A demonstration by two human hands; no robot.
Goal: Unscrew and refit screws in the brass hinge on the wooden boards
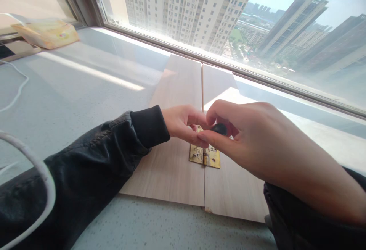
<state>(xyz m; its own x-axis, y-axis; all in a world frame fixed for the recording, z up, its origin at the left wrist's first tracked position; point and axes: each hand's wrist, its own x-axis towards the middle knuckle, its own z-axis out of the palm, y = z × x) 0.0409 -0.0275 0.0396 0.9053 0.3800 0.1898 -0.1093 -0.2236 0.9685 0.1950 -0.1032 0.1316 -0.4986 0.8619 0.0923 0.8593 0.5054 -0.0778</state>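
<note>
A brass hinge (210, 161) lies across the seam between the left wooden board (171, 173) and the right wooden board (233, 189). Screws show in some of its holes. Above the hinge, my right hand (246, 128) is closed around a screwdriver (220, 129), of which only the rounded black handle end shows; its shaft is hidden. My left hand (185, 122) reaches in from the left with thumb and fingers pinched over the hinge, its tips meeting those of the right. Whatever is between the left fingertips is hidden.
Both boards rest on a pale speckled sill (114, 97) beside a large window (286, 44). A yellow soft packet (47, 33) sits at the far left. White cables, one (37, 158) close to the camera, run along the left side.
</note>
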